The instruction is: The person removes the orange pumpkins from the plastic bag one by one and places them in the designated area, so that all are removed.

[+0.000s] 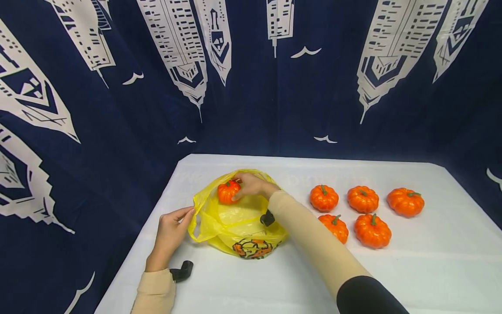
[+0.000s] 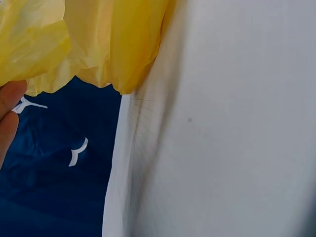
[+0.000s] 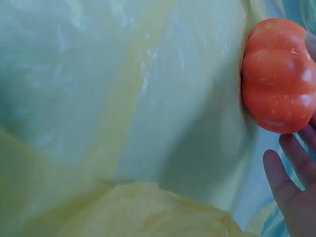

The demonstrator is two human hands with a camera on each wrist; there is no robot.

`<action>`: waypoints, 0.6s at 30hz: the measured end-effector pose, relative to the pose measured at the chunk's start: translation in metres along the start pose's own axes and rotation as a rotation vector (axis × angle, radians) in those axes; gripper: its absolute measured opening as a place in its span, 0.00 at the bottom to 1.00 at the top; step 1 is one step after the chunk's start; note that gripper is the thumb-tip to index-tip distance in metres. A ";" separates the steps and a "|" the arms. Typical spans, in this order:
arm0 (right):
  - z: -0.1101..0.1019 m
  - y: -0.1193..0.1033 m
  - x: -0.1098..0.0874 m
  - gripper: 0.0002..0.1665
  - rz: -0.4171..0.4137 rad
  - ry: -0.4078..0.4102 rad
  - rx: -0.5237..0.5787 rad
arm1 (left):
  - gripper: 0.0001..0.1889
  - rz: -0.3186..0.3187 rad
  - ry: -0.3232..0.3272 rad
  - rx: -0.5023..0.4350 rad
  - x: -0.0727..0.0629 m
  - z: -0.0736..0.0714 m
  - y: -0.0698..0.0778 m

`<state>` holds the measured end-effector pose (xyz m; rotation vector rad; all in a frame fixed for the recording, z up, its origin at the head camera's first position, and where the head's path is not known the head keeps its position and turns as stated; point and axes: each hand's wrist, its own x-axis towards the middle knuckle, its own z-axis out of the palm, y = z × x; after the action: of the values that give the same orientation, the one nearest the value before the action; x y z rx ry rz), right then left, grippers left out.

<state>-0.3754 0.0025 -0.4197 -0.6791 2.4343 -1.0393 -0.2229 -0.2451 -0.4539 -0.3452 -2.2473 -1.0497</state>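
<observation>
A yellow plastic bag with a printed orange and black figure lies on the table, its mouth spread wide. At its left rim my left hand pinches the plastic between thumb and finger; in the left wrist view the fingertips meet the bag's edge. My right hand reaches into the bag's mouth and holds a small orange pumpkin with a green stem. Up close in the right wrist view, the pumpkin is beside the yellow plastic, with fingers around its lower side.
Several more orange pumpkins, among them a front one and a far-right one, lie right of the bag on the white table. My right forearm partly covers one pumpkin. A dark blue patterned cloth hangs behind.
</observation>
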 end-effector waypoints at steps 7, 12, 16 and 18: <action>0.004 0.002 0.005 0.40 -0.007 0.029 -0.032 | 0.06 -0.011 -0.004 -0.008 0.000 0.000 0.001; 0.003 0.003 0.001 0.37 -0.018 0.012 -0.006 | 0.07 -0.004 0.004 -0.008 0.000 -0.001 0.001; 0.001 0.004 -0.002 0.35 -0.019 -0.033 0.022 | 0.07 0.008 0.007 -0.006 0.000 -0.001 0.001; -0.001 0.005 -0.004 0.35 -0.010 -0.069 0.031 | 0.06 0.007 0.004 -0.004 0.000 -0.001 0.001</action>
<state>-0.3737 0.0082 -0.4219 -0.7066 2.3537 -1.0376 -0.2221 -0.2453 -0.4525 -0.3522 -2.2395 -1.0504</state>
